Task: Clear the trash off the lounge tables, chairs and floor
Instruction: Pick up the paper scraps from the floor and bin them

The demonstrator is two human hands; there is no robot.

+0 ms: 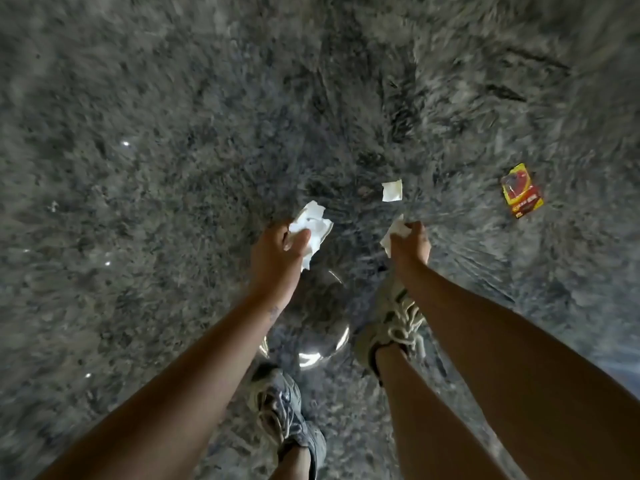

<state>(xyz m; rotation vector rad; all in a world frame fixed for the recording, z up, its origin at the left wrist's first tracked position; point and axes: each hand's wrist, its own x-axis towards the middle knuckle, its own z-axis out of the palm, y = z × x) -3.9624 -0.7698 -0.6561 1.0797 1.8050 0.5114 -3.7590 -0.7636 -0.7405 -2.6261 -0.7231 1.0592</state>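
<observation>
Holding crumpled white tissue wad point(311, 223) in left hand point(277, 252), smaller crumpled white tissue point(394, 232) in right hand point(414, 244). Both grips closed on trash, prob to save trips. Small white paper square point(392, 190) on grey shaggy carpet floor point(138, 168) just ahead, red-yellow snack wrapper point(522, 190) well right. Nothing blocking, but 0 free fingers.

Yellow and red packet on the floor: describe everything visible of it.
The packet is a small, thin, glossy rectangle, yellow-edged, with a red picture and a dark band of print too blurred to read. It lies flat, turned askew, on the grey mottled floor, off to the right of the right hand, which grips crumpled paper, as the left hand does. Only the floor touches it.
</observation>
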